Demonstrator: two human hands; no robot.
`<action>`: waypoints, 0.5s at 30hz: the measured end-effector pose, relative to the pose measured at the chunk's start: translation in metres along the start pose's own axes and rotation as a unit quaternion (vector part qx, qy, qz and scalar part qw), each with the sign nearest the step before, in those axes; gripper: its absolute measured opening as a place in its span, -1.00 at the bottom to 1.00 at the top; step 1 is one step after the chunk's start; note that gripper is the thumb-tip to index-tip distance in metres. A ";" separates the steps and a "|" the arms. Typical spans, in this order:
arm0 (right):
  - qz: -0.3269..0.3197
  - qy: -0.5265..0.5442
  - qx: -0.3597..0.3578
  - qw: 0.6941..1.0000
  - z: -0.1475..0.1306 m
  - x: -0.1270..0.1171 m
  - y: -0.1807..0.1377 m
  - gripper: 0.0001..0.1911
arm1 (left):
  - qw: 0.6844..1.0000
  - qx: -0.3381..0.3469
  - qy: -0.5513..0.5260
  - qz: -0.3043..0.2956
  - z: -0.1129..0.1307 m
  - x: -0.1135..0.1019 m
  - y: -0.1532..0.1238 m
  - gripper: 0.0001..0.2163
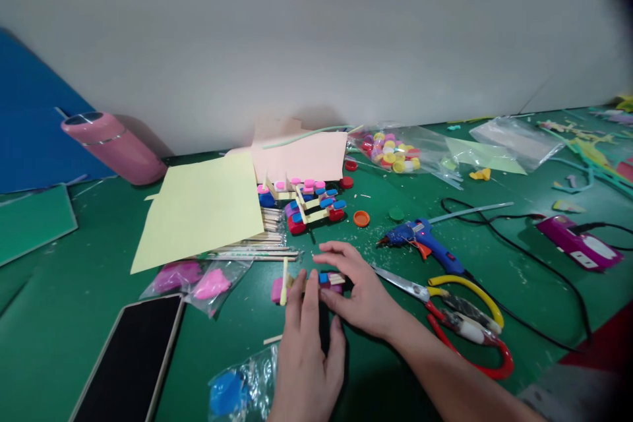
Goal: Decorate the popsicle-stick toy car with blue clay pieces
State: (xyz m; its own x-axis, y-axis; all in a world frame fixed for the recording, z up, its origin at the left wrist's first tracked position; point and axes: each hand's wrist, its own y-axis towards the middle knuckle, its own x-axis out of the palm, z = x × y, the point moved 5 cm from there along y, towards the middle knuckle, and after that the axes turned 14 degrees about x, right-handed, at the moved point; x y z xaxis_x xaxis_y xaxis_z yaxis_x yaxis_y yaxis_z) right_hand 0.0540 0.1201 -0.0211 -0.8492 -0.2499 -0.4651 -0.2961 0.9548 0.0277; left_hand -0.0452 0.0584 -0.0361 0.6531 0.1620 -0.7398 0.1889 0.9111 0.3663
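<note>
The small stick model [324, 278] lies left of the scissors [426, 293], your left grip [309, 349] and right grip [368, 293] over it, apparently to steady it; whether either is clamped, I can't tell. The glue gun [426, 237] rests beyond the scissors, seemingly within reach.

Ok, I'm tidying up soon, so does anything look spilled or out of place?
Yes: a round orange plastic cap and a round green plastic cap lie loose on the green tabletop, outside the clear plastic bag of coloured caps. The pink cylindrical flask also looks tilted, though the camera's wide view may cause that.
</note>
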 end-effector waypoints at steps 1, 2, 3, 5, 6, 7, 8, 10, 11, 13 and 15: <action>0.002 0.002 -0.005 1.000 -0.001 -0.001 -0.001 -0.46 | 1.000 0.003 0.007 0.006 0.001 -0.001 0.000 -0.43; 0.003 0.004 -0.010 1.000 -0.002 -0.003 -0.002 -0.38 | 1.000 0.006 0.014 0.009 0.003 -0.001 0.000 -0.41; 0.003 0.006 -0.014 1.000 -0.003 -0.005 -0.003 -0.33 | 1.000 0.006 0.020 0.013 0.005 -0.002 -0.001 -0.41; 0.010 0.013 -0.014 1.000 -0.004 -0.010 -0.005 -0.29 | 0.999 0.002 0.031 0.022 0.009 -0.002 -0.002 -0.42; 0.020 0.020 -0.010 1.000 -0.003 -0.013 -0.007 -0.30 | 0.999 -0.001 0.035 0.028 0.011 -0.003 -0.003 -0.42; 0.033 0.029 -0.006 0.999 -0.002 -0.017 -0.008 -0.32 | 0.999 -0.002 0.039 0.034 0.012 -0.003 -0.003 -0.43; 0.047 0.038 -0.003 0.998 -0.001 -0.020 -0.008 -0.34 | 0.998 0.001 0.042 0.036 0.013 -0.004 -0.004 -0.43; 0.070 0.053 -0.006 0.996 0.000 -0.026 -0.010 -0.41 | 0.998 0.022 0.049 0.025 0.015 -0.003 -0.005 -0.41; 0.078 0.056 -0.011 0.995 -0.001 -0.027 -0.010 -0.45 | 0.998 0.033 0.055 0.016 0.016 -0.002 -0.005 -0.41; 0.086 0.056 -0.023 0.994 -0.002 -0.029 -0.011 -0.53 | 0.996 0.048 0.070 0.005 0.018 -0.002 -0.005 -0.41; 0.098 0.059 -0.028 0.993 -0.002 -0.029 -0.010 -0.59 | 0.995 0.057 0.082 0.010 0.022 -0.004 -0.006 -0.44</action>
State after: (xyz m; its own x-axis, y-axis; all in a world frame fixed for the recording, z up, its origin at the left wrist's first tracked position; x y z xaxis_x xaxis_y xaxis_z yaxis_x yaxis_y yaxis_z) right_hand 0.0811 0.1172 -0.0057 -0.9372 -0.0798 -0.3395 -0.1407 0.9773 0.1586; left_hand -0.0332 0.0439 -0.0229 0.5301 0.2482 -0.8108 0.2649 0.8598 0.4365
